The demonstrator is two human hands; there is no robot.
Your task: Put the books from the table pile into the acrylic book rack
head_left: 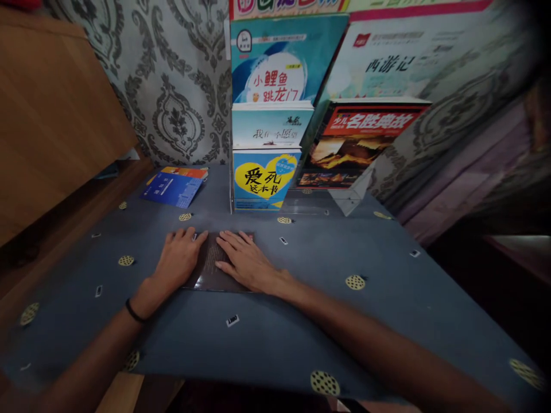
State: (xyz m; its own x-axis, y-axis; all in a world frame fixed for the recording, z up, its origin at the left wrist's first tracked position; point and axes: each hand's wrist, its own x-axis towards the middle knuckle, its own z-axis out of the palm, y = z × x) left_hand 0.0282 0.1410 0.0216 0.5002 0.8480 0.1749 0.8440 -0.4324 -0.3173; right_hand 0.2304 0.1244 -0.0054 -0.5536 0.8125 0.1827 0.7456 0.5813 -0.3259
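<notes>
A dark brown book (210, 267) lies flat and closed on the blue patterned tablecloth (301, 321). My left hand (178, 258) rests over its left side, fingers pointing away from me and a black band on the wrist. Across the right side lies my right hand (247, 261), palm down with fingers spread. Pale small print shows on the cover between the hands. Just beyond the book stands a clear display rack, with a blue and yellow book (267, 180) in its lowest front pocket.
More books fill the rack: a light blue one (272, 126), a teal one (288, 57), a black and red one (361, 143) and a white one (391, 63). Blue and orange booklets (174, 184) lie at the back left. A wooden cabinet (60, 115) borders the left.
</notes>
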